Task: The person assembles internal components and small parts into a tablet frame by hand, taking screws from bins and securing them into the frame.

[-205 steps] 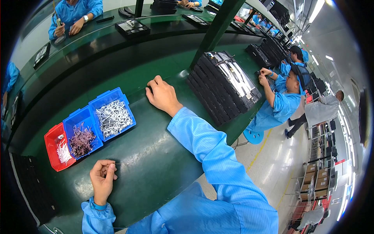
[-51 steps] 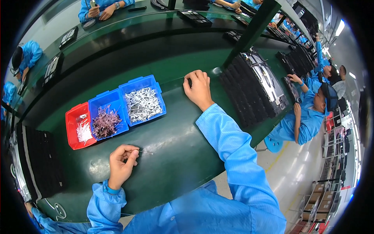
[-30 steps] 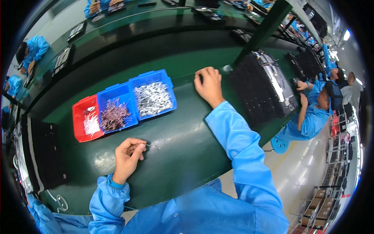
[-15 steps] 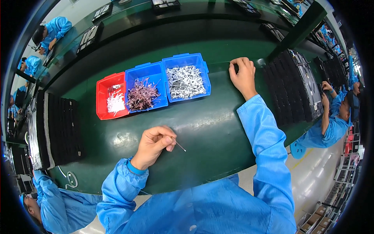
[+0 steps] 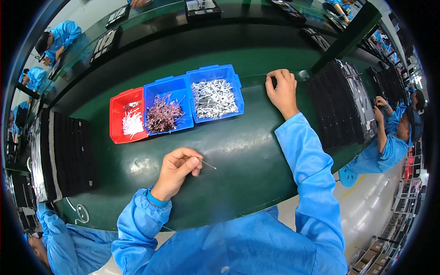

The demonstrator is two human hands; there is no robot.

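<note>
Thumb and forefinger of my left hand [image 5: 178, 170] pinch a thin wire [image 5: 207, 163] above the green bench. It sticks out to the right and ends in a small pale tip. My right hand [image 5: 283, 94] lies on the bench towards the far right, fingers curled in to the thumb; whether anything is between them is hidden. Left of that hand, a blue bin [image 5: 239, 101] holds many white-and-grey small parts. The middle blue bin [image 5: 186, 123] contains a tangle of brownish-purple wires. White slim pieces lie in the red bin [image 5: 115, 120].
Black trays are stacked at the left [image 5: 71, 153] and right [image 5: 332, 107] of the green bench [image 5: 243, 178]. A raised shelf [image 5: 183, 39] with devices in trays runs along the back. A green post [image 5: 348, 39] stands at back right. Co-workers sit on both sides.
The wire in my left hand has turned from slanting steeply down to a flatter angle. My right hand keeps its place on the bench. The whole view has shifted slightly.
</note>
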